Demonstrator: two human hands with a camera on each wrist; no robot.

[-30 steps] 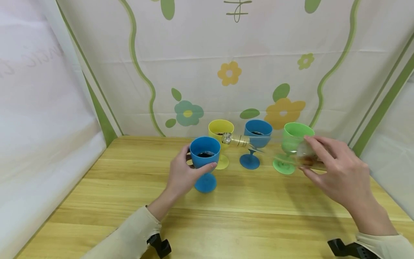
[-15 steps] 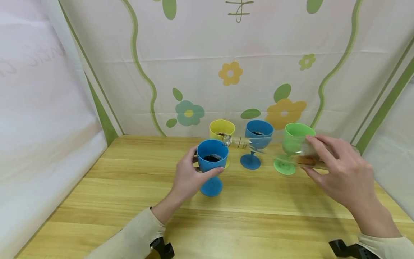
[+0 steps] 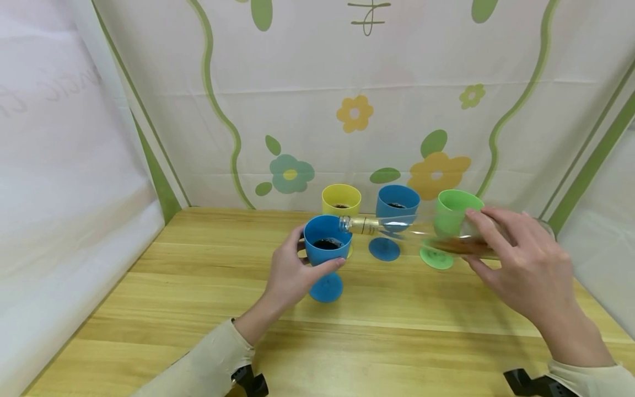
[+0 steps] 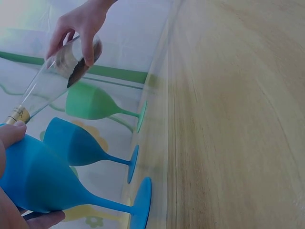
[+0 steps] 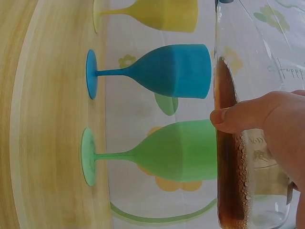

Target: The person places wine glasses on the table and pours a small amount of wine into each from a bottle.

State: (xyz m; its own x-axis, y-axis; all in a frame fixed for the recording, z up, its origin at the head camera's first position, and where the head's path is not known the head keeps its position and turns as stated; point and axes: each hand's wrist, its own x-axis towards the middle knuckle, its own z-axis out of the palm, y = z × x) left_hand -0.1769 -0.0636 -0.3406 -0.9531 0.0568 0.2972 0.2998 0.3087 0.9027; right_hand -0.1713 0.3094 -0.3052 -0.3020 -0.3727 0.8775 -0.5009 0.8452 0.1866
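Note:
My left hand grips the bowl of a blue goblet, thumb across its front; dark liquid lies inside. My right hand holds a clear glass bottle by its body, tipped nearly level with its neck to the left. Brown liquid with bubbles lies along the bottle's lower side in the right wrist view. The bottle's mouth, below a gold neck band, is at the right rim of the held goblet. Behind stand a yellow goblet and a second blue goblet, both with dark liquid, and a green goblet.
The goblets at the back stand in a row on the wooden table, close to a white fabric backdrop printed with flowers. White cloth also borders the table on the left. The bottle overlaps the back goblets in the head view.
The left hand has moved the held blue goblet slightly right and nearer, under the bottle's mouth. The bottle has tipped a little further, its neck end lower and its liquid spread further along the side.

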